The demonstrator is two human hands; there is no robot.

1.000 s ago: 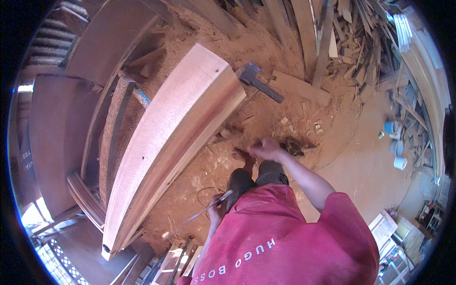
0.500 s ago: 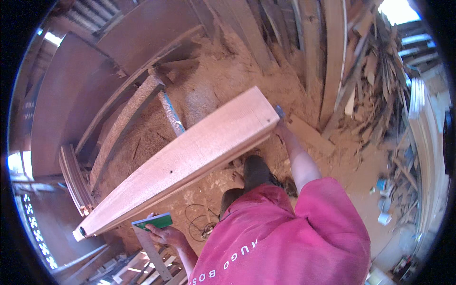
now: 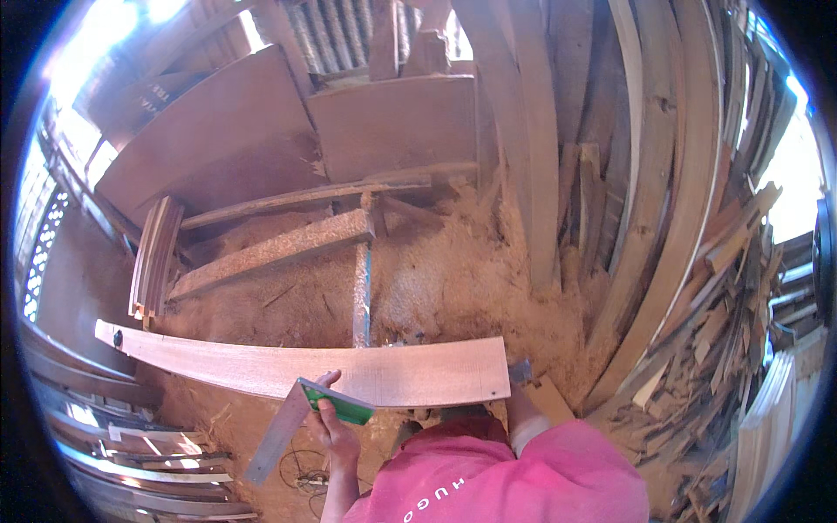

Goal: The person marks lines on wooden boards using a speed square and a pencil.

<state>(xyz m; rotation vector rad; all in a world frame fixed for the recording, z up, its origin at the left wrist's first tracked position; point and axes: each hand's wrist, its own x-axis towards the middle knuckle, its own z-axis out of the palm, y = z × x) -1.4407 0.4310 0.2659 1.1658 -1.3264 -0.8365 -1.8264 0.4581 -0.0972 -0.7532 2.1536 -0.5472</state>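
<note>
My left hand point(image 3: 331, 425) is closed round the green handle of a try square point(image 3: 344, 406), thumb lying across it. The square's flat metal blade slants down and left from the handle. It overlaps the near edge of a long wooden board point(image 3: 418, 368) in my view; whether they touch I cannot tell. The board lies crosswise before me, tapering toward its left end, with a dark spot near that tip. My right forearm point(image 3: 527, 424) reaches to the board's right end, where its fingers are hidden. A small grey-blue thing point(image 3: 520, 370) sticks out there, its kind unclear.
Behind the board a dusty wooden beam point(image 3: 270, 253) lies over sawdust. Tall planks point(image 3: 658, 192) lean at the back right, beside a heap of offcuts point(image 3: 697, 375). Stacked strips point(image 3: 157, 257) stand at left, more lumber point(image 3: 148, 475) at lower left. A cable point(image 3: 305, 475) coils on the floor.
The view has swung, so the board now lies nearly level across it rather than slanting. My left hand with the try square has come from beside the board's left part to its middle.
</note>
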